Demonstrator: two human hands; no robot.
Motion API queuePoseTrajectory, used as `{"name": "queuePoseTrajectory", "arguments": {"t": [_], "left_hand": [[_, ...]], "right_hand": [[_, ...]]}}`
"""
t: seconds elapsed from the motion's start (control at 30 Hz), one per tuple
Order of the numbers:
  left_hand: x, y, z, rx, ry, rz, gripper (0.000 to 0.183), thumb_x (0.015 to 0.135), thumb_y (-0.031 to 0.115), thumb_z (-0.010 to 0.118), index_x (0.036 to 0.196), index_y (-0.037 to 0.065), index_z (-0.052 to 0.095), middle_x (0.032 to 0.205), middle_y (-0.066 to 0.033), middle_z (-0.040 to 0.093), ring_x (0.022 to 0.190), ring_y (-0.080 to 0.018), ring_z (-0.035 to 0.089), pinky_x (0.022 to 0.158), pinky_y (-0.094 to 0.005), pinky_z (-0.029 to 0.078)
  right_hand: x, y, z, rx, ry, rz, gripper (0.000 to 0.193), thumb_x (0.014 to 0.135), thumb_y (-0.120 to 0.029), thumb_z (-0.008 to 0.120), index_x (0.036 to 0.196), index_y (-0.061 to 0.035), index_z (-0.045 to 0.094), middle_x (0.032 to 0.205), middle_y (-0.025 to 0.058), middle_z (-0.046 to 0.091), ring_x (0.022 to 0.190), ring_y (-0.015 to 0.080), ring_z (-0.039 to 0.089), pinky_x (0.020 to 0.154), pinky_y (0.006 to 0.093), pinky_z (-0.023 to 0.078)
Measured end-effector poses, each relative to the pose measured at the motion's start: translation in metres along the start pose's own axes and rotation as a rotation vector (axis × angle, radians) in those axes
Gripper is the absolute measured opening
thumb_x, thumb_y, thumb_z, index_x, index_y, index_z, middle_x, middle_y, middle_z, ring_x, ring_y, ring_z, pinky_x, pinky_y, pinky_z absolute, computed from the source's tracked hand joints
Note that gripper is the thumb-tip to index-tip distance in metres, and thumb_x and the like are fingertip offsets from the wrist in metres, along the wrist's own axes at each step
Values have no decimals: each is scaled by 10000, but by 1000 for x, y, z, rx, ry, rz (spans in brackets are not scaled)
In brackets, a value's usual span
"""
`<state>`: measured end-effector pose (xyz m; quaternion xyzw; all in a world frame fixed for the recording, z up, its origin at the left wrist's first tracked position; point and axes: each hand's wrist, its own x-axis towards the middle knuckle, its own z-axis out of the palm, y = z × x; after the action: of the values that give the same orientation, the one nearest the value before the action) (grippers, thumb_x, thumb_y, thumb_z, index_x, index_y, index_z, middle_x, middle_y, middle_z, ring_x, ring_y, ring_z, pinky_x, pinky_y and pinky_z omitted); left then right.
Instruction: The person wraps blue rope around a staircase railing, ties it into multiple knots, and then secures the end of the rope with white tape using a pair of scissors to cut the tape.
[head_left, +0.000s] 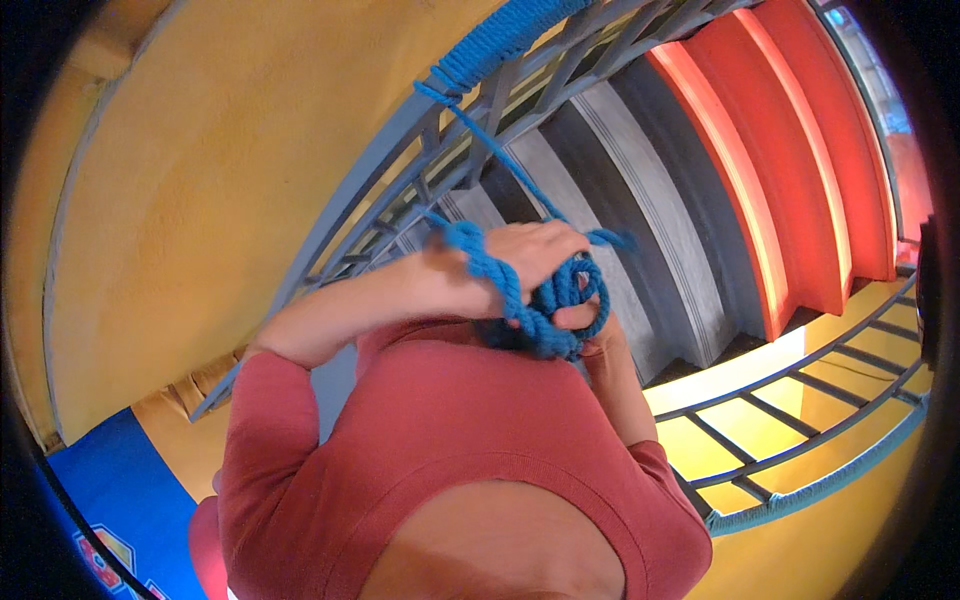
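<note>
Untangling the blue rope bundle seems the present step; it is before the red top, pinched by the right grip, while the left grip bends over it, its closure I cannot tell; next move probably calls for freeing slack

The staircase has steps in 2 colours: grey steps through the middle and red steps toward the upper right. A dark railing curves along the right, teal wrapping on its lower edge. A yellow wall fills the upper left; a blue panel with a hexagonal emblem sits at lower left, crossed by a black cable.
</note>
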<state>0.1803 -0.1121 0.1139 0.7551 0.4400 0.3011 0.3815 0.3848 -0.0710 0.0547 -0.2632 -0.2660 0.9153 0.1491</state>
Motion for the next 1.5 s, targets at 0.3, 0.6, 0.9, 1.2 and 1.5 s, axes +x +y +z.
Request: {"name": "queuePoseTrajectory", "arguments": {"t": [0.3, 0.6, 0.9, 1.2, 1.5], "left_hand": [[-55, -80, -93, 325, 644, -566, 686, 789, 335, 726, 1288, -37, 439, 1217, -199, 557, 1062, -318, 582, 929, -395, 458], [25, -146, -90, 515, 843, -706, 685, 645, 441, 789, 1086, -7, 517, 854, -233, 648, 784, -401, 637, 677, -455, 504], [20, -174, -127, 109, 541, -485, 321, 569, 186, 774, 785, 1, 626, 701, -112, 646, 652, -231, 626, 630, -345, 496], [24, -193, -148, -438, 203, -380, 244, 563, 74, 739, 780, 17, 642, 729, 2, 632, 686, -99, 569, 665, -251, 464], [21, -195, -151, -370, 136, -320, 376, 663, 143, 753, 1000, 21, 642, 921, -23, 649, 846, -116, 580, 793, -275, 466]], "right_hand": [[-67, -124, -79, 108, 983, -601, 110, 827, -145, 616, 891, -57, 608, 749, 43, 621, 563, 122, 560, 537, 246, 470], [-43, -99, -72, -17, 890, -453, 170, 800, -96, 650, 963, -60, 615, 812, 36, 652, 572, 125, 586, 491, 225, 468], [30, -69, -48, -1676, 379, 61, 537, 669, -39, 683, 1185, -78, 540, 982, 123, 650, 816, 335, 646, 731, 357, 511], [190, -51, 32, -937, 126, -488, 792, 680, -2, 735, 1381, -42, 368, 1223, 125, 584, 1106, 250, 564, 981, 326, 403], [198, -55, 54, -227, 201, 19, 281, 810, -123, 708, 1059, -8, 647, 977, 75, 670, 912, 171, 626, 830, 316, 501]]}}
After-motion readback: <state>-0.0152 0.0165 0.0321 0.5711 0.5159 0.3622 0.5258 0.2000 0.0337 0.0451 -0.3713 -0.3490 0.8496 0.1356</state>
